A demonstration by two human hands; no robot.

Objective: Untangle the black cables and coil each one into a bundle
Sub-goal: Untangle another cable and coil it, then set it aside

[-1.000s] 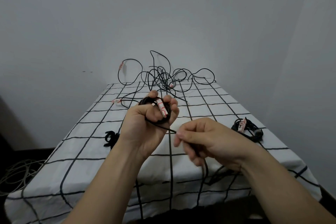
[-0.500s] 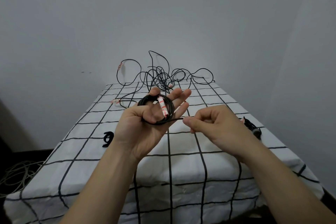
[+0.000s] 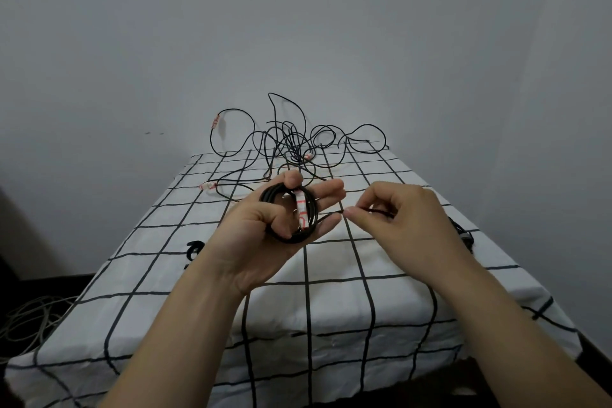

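Observation:
My left hand (image 3: 265, 238) holds a small coil of black cable (image 3: 281, 200) with a white and red label, thumb on top and fingers stretched out beneath it. Just to its right, my right hand (image 3: 404, 225) pinches the free end of the same cable (image 3: 334, 213) between thumb and fingertips. A tangle of black cables (image 3: 291, 142) lies at the far edge of the table against the wall. One coiled bundle (image 3: 463, 233) sits on the right, mostly hidden behind my right hand.
The table carries a white cloth with a black grid (image 3: 331, 308). A small black strap (image 3: 195, 248) lies on the left part of the cloth. Pale cables (image 3: 29, 318) lie on the floor at lower left. Grey walls close the back and right.
My right hand has risen from low near the table front to the level of the coil, taking up the free cable end. The fingers of my left hand have straightened out under the coil.

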